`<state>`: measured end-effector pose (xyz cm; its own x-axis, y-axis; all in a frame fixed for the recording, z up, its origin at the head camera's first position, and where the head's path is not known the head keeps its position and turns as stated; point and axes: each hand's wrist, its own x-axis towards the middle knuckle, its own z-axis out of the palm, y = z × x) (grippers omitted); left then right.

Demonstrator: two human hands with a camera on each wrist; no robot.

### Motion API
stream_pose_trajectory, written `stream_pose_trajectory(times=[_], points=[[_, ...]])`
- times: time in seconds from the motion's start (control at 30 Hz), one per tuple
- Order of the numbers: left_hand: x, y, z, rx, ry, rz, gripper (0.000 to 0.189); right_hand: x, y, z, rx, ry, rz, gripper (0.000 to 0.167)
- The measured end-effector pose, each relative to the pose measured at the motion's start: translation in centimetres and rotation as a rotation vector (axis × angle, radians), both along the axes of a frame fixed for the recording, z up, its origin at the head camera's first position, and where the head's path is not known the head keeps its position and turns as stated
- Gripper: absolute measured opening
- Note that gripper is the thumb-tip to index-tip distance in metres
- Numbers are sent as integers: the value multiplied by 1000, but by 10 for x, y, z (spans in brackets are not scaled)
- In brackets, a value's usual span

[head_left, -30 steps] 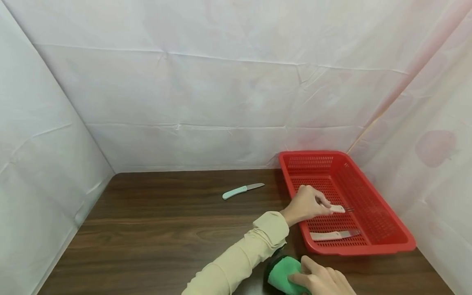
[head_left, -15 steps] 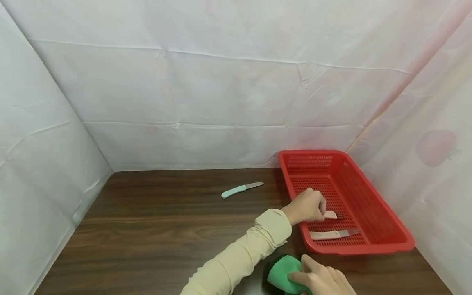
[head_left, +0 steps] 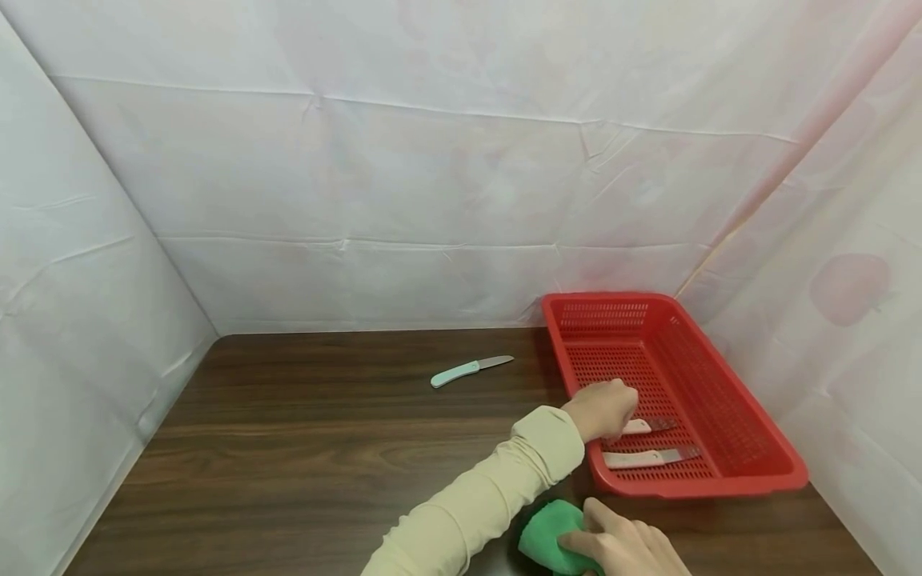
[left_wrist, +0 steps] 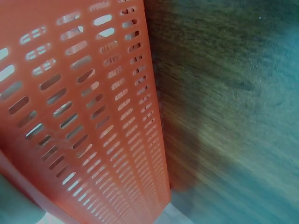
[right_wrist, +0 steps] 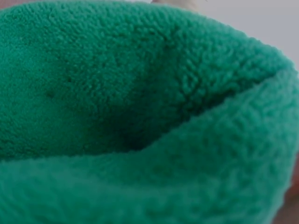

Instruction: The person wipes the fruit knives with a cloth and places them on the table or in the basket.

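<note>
My left hand reaches over the near-left rim of the red basket, fingers curled down and partly hidden. It holds a knife with a whitish handle, low at the basket floor, its blade pointing right. Just nearer lies another whitish-handled knife inside the basket. At the bottom edge my right hand pinches a green cloth between thumb and fingers. The fluffy folded green cloth fills the right wrist view. Only the slotted basket wall and tabletop appear in the left wrist view.
A pale-green-handled knife lies on the dark wooden table, left of the basket, blade toward the right. Light patterned sheets hang behind the table and on both sides.
My left hand has lowered the knife onto or close to the basket floor, moving slightly nearer to me. My right hand stays almost in place with the cloth.
</note>
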<state>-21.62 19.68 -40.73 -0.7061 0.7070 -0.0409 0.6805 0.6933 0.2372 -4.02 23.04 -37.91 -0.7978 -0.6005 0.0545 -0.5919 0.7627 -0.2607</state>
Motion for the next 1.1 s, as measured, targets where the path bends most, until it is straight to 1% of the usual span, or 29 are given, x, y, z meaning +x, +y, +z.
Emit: stream_pose_trajectory(times=[0.13, 0.23, 0.3, 0.43, 0.53, 0.6, 0.73, 0.87, 0.97, 1.1], points=[[1, 3, 0, -63, 8, 8, 29, 0, 0, -1, -2, 30, -2, 34], [1, 4, -1, -78, 22, 9, 26, 0, 0, -2, -9, 53, 6, 35], [2, 5, -1, -77, 24, 10, 24, 0, 0, -2, -10, 64, 11, 35], [2, 5, -2, -76, 33, 12, 19, -1, 0, -2, -6, 49, 12, 33], [1, 5, -3, -69, 39, 11, 21, -1, 0, -2, 1, 19, 7, 31], [-1, 4, -4, -50, 50, 1, 25, -1, 0, -1, 2, 18, 8, 31], [-3, 1, -3, 43, 54, -14, 28, -1, -1, 0, 5, -5, 9, 30], [-3, -3, -2, 158, 22, -15, 19, 0, -2, 1, 6, -23, 2, 30], [-4, -6, -1, 247, 12, -39, 11, 0, -2, 1, 8, -26, -7, 30], [-5, -11, 1, 372, 29, -80, 11, -1, -1, 0, 15, -44, -13, 29]])
